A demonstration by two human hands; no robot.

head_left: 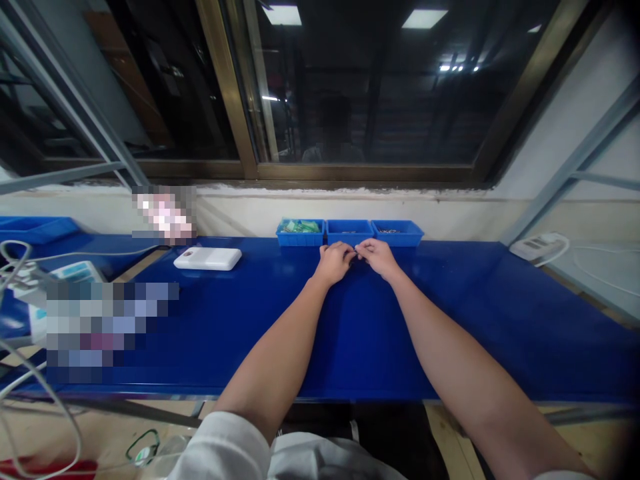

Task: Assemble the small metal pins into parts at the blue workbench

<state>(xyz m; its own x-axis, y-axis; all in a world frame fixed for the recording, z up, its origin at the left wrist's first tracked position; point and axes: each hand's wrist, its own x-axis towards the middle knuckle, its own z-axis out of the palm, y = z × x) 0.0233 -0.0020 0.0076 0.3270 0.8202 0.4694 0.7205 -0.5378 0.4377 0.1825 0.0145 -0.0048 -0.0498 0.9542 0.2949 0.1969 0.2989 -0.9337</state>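
Note:
Both of my arms reach forward over the blue table (240, 333). My left hand (335, 262) and my right hand (376, 257) almost meet, fingertips pinched. Something small and dark shows between them, too small to name. Just beyond my hands stand three blue bins in a row. The left bin (301, 238) holds green and clear pieces, perhaps small packets. Small metallic parts lie in the right bin (399, 238). In the middle bin (349, 237) the contents are mostly out of sight behind its front wall.
A white power bank-like block (208, 259) lies left of my arms. White cables (50, 393) and a box cluster at the far left, near blurred items. A white power strip (540, 247) sits at the right. Behind the table are a wall and window (370, 100).

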